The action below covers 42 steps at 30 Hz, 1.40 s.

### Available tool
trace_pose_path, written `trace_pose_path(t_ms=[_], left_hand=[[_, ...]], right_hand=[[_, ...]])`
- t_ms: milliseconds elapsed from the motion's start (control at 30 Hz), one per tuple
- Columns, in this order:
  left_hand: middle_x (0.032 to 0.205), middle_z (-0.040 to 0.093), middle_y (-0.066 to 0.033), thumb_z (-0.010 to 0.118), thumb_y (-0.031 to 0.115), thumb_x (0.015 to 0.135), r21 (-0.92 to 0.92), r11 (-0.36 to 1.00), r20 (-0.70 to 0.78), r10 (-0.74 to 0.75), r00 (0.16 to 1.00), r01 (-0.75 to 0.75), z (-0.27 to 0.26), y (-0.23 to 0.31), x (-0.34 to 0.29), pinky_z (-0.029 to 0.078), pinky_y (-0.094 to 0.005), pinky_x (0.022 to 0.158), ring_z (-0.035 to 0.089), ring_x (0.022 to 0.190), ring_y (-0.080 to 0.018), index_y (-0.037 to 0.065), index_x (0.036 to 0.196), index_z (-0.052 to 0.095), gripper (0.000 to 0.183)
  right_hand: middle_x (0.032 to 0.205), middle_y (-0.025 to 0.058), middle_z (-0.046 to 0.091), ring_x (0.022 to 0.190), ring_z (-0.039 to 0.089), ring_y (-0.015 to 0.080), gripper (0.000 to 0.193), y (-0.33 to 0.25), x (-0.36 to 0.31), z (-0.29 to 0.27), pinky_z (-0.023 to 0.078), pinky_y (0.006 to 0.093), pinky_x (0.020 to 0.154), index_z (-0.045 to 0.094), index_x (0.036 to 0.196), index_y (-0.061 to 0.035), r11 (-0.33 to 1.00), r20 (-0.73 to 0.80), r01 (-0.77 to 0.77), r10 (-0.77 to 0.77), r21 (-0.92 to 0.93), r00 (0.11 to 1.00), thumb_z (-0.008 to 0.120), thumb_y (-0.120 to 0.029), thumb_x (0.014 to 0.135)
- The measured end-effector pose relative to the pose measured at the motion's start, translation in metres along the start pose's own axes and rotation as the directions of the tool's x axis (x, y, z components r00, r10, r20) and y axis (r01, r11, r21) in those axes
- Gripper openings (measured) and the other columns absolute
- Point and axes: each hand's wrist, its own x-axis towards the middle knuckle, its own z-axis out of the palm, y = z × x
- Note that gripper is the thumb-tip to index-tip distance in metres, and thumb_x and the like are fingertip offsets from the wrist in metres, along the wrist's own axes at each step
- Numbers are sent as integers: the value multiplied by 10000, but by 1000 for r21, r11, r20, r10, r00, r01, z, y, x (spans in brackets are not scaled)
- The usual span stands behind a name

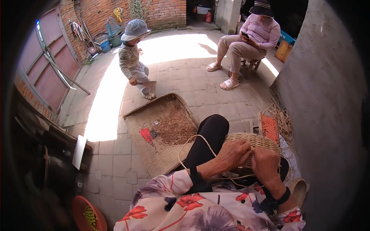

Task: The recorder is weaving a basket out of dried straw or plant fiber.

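On my lap rests a woven straw piece (266,143), pale and tightly plaited, its near part hidden by my hands. My left hand (232,153) is closed, with fingertips pinched at the near edge of the weave. Close beside it, my right hand (266,164) is also closed, its fingers bent over the same edge. The fingertips of both hands nearly meet, and the exact strand between them is hidden. A pale straw cord (208,144) loops out leftward past my knee and back under my left forearm.
A woven tray (142,158) with brown grains and a red scrap lies ahead. A person in a hat (133,61) stands beyond it; another person (258,34) sits holding a phone. Loose straw strands (280,117) lie by the grey wall (323,115). An orange basin (79,215) holds green fruit.
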Motion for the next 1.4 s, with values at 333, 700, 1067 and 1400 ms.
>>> trace_pose_path(t_ms=[333,700,1067,1400], left_hand=[[790,544,-98,662,141,809,-50,998,-29,45,999,-47,-1,2,-4,502,-392,599,617,709,-292,60,854,665,92],[829,529,-110,651,123,820,-105,993,21,54,998,-51,5,-1,-13,499,-409,608,605,715,-316,60,937,658,133],[871,519,-122,643,101,823,-163,983,32,91,995,-85,2,0,-17,495,-408,630,598,766,-320,54,1042,639,224],[890,523,-113,648,93,821,-204,971,7,125,992,-121,0,-1,-25,493,-385,638,582,786,-298,60,1113,623,296]], right_hand=[[760,104,533,789,542,292,90,-1,-2,2,395,430,729,583,718,-62,992,-48,18,-24,-122,999,655,-108,688],[739,105,552,762,565,295,93,-13,-1,-17,405,445,714,590,720,-56,961,-27,144,-155,-237,988,662,-111,702],[759,169,652,708,650,348,149,-12,-1,-35,491,474,647,678,891,-57,998,96,-20,26,-64,995,639,-125,764],[787,120,647,637,598,177,386,9,2,-45,461,313,610,641,1139,10,560,686,-675,240,481,687,645,-241,845]])
